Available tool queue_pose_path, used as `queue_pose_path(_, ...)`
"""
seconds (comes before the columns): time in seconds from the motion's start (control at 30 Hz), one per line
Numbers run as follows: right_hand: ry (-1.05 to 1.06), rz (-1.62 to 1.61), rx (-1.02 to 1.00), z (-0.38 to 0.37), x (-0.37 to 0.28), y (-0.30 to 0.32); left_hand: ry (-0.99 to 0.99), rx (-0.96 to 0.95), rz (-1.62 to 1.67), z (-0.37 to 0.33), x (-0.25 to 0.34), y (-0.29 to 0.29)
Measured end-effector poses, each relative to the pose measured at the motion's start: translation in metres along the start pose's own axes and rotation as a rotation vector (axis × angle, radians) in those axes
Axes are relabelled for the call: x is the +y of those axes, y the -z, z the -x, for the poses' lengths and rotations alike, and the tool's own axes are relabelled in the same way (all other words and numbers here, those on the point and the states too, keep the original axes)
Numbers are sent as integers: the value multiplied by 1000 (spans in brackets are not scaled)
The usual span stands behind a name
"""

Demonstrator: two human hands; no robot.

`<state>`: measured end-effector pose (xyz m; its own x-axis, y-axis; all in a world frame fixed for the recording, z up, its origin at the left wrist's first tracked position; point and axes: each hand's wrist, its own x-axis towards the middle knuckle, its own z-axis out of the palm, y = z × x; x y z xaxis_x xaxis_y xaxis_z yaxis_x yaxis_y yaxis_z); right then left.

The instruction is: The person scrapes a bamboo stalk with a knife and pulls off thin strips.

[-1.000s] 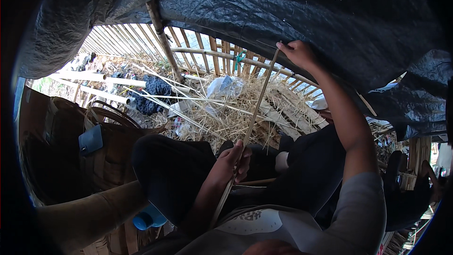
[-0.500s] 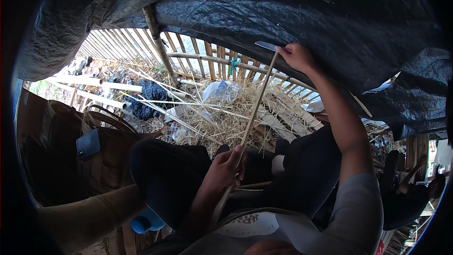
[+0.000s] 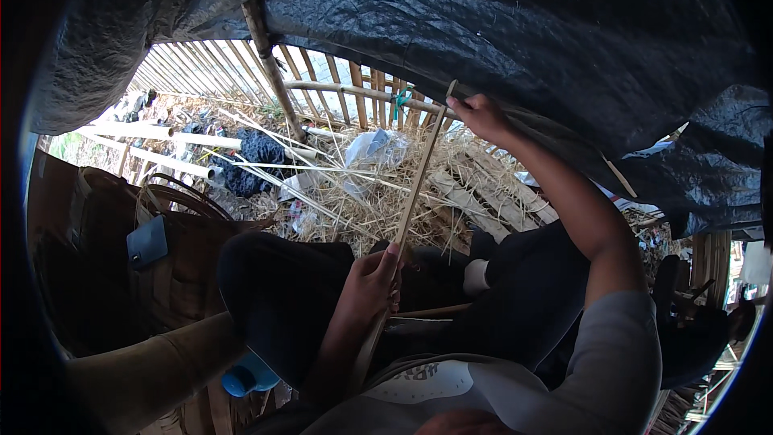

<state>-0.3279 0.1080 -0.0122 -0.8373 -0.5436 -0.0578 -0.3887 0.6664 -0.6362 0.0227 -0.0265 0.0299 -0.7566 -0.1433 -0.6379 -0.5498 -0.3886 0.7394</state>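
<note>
A long, narrow bamboo strip (image 3: 420, 177) slants across the middle, its lower end running down toward my lap. My left hand (image 3: 370, 283) is closed around it above my crossed legs. Farther out and to the right, my right hand (image 3: 485, 121) is closed at the strip's far end. It grips a knife (image 3: 452, 89), whose blade appears narrow and nearly edge-on beside the strip; the handle is hidden in my fingers.
Dark tarpaulin (image 3: 499, 24) hangs low overhead, beyond it a slatted bamboo fence (image 3: 346, 93). Shavings (image 3: 378, 209) and thin strips litter the ground ahead. A thick bamboo pole (image 3: 157, 362) lies at lower left by a blue container (image 3: 250, 376). Another person (image 3: 692, 338) sits at far right.
My right hand has come slightly nearer and left, and the knife blade has turned from broadside to nearly edge-on. My left hand and the strip have shifted a little left.
</note>
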Motion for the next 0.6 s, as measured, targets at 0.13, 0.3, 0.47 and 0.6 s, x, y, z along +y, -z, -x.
queue_pose_path(0.13, 15, 112, 51, -4, 5, 12, 2, -27, 4, -1, 5, -7)
queue_pose_path(0.3, -2, 111, -44, 9, -10, 15, 5, -34, -18, 1, 7, -9)
queue_pose_path(0.47, -26, 129, 22, 5, -8, 10, -21, -48, -76, -4, 3, -7)
queue_pose_path(0.6, 48, 65, -4, 21, -12, -2, -29, -60, -30, -5, 2, -3)
